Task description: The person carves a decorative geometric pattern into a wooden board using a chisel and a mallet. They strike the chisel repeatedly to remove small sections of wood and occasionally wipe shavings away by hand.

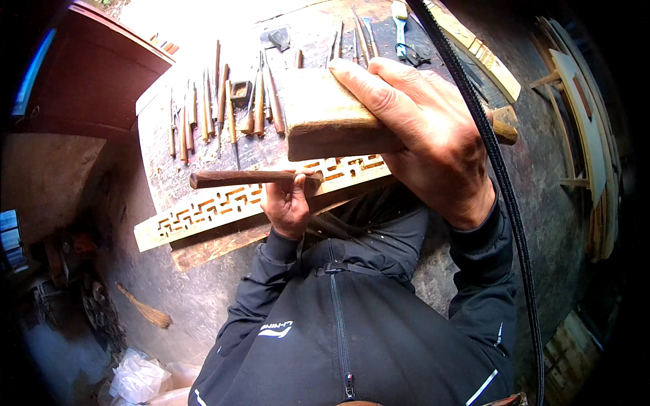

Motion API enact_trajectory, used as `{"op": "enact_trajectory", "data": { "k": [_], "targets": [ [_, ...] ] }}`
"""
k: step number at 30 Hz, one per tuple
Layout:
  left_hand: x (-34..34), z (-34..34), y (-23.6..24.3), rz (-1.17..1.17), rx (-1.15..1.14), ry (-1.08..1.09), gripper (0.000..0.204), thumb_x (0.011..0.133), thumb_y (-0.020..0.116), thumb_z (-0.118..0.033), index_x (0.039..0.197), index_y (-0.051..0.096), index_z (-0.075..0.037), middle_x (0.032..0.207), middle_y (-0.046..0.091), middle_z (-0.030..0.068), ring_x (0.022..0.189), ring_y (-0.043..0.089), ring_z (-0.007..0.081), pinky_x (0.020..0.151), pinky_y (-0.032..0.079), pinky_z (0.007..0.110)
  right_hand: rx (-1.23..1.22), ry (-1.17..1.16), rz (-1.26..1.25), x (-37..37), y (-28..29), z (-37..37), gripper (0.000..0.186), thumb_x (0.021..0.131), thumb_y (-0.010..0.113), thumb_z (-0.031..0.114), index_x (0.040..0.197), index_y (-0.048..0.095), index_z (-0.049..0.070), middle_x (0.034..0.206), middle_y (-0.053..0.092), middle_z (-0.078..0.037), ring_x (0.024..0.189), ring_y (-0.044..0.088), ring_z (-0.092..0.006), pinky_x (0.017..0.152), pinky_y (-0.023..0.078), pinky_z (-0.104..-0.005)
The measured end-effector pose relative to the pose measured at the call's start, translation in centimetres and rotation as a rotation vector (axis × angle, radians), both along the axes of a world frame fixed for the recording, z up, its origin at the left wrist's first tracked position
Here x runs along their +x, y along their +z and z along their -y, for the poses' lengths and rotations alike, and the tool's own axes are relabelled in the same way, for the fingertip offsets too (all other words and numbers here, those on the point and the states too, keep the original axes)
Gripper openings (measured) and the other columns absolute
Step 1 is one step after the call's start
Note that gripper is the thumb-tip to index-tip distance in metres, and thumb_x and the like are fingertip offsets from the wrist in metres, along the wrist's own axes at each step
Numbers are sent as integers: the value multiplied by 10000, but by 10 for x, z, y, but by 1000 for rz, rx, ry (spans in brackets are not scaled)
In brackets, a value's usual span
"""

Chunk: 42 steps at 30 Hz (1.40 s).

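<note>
My left hand (287, 206) is closed round a chisel with a long dark wooden handle (227, 178). It rests over a pale board (203, 213) carved with a pierced, lattice-like pattern. What the chisel's tip touches is hard to make out. Raised above the board's right part, my right hand (433, 128) grips a wooden mallet. The mallet's thick block head (332, 122) points left, close to the camera, and a handle end (504, 130) shows right of the hand. It hides part of the board and bench behind it.
Several carving chisels (223, 95) lie in rows across the workbench (154, 135), around a small dark square block (240, 91). A brush (399, 27) lies farther right. A black braided cord (497, 155) hangs at the right. A hand broom (145, 308) lies on the floor at left.
</note>
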<state>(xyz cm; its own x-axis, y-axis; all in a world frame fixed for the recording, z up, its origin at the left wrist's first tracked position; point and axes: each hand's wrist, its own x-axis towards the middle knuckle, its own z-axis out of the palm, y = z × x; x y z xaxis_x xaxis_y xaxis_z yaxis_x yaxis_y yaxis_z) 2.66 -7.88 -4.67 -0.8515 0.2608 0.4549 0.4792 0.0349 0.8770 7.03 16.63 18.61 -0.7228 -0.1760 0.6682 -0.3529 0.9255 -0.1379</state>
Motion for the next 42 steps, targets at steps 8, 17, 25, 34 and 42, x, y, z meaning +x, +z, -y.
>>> {"op": "enact_trajectory", "data": {
  "k": [8, 17, 25, 34, 42],
  "targets": [
    [2, -5, -2, 114, 95, -38, 221, 1105, 611, 25, 1317, 549, 29, 1100, 775, 184, 1054, 779, 257, 949, 625, 376, 5, 8, 9, -2, -1, 4, 676, 726, 859, 17, 1390, 748, 69, 1217, 765, -209, 1080, 766, -373, 966, 600, -445],
    [-14, -12, 30, -244, -285, -12, 186, 1036, 719, 21, 1211, 656, 19, 940, 798, 122, 811, 779, 204, 730, 610, 327, -15, 68, -163, -28, 7, 15, 578, 760, 844, 73, 1332, 766, 68, 1136, 773, -185, 1017, 777, -361, 899, 622, -432],
    [-14, -11, 34, -240, -372, -43, 119, 1007, 746, -19, 1104, 679, -38, 857, 748, 161, 675, 728, 342, 611, 556, 434, 154, -34, -140, -26, 33, 35, 509, 807, 807, 230, 1315, 800, 191, 1096, 801, -122, 898, 783, -269, 806, 642, -391],
    [-16, -11, 36, -326, -464, -14, 201, 990, 774, -36, 1161, 668, -38, 865, 747, 169, 723, 740, 353, 645, 569, 437, 181, -87, -159, -24, 8, 26, 413, 892, 754, 252, 1283, 798, 127, 1085, 799, -139, 919, 785, -281, 809, 630, -385],
    [-14, 6, 14, -94, -203, -89, 168, 1032, 735, 22, 1197, 709, 15, 965, 793, 72, 831, 749, 146, 769, 609, 305, -14, -18, -148, -9, 4, 11, 591, 761, 883, 135, 1338, 766, 88, 1121, 793, -170, 957, 798, -327, 836, 645, -408]
  ]
}}
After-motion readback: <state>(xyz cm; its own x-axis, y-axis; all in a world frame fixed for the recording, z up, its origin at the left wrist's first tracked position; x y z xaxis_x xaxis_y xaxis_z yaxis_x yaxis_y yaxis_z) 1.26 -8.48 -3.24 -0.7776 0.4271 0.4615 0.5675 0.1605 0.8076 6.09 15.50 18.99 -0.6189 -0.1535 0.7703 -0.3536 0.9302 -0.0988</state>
